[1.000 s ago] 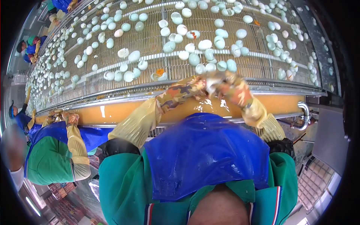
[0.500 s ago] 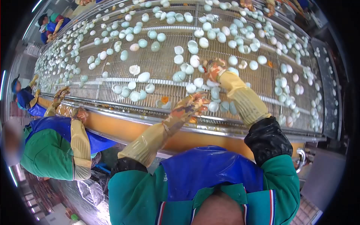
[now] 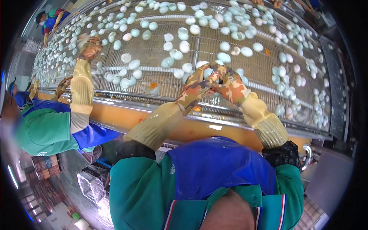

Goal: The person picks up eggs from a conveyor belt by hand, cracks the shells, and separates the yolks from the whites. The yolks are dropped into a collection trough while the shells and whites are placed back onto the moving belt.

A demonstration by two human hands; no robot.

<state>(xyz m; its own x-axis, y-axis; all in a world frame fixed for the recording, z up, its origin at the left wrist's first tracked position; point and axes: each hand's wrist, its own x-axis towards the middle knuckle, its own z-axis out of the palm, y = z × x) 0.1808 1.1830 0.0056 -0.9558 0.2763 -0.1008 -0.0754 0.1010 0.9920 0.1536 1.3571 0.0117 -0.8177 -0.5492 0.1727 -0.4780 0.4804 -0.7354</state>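
Both my hands, in camouflage-patterned gloves with long cream cuffs, meet over the near part of a metal mesh conveyor (image 3: 168, 82). My left hand (image 3: 197, 86) and my right hand (image 3: 230, 82) are curled round a pale blue egg (image 3: 208, 73), which shows between their fingers. Other pale eggs or shells (image 3: 224, 58) lie just beyond the fingers. Part of what the hands hold is hidden by the gloves. Left of my left hand, an open shell with orange yolk (image 3: 153, 86) rests on the mesh.
A co-worker in green and blue (image 3: 46, 126) stands at the left, one gloved hand reaching over the mesh. More people are at the far left and far edge. An orange-toned trough (image 3: 115, 115) runs along the near side. A plastic-lined crate (image 3: 92, 184) is on the floor.
My hands, apart before, have come together around the egg. The eggs on the mesh have shifted left and up in view. The co-worker's arm has reached farther over the mesh.
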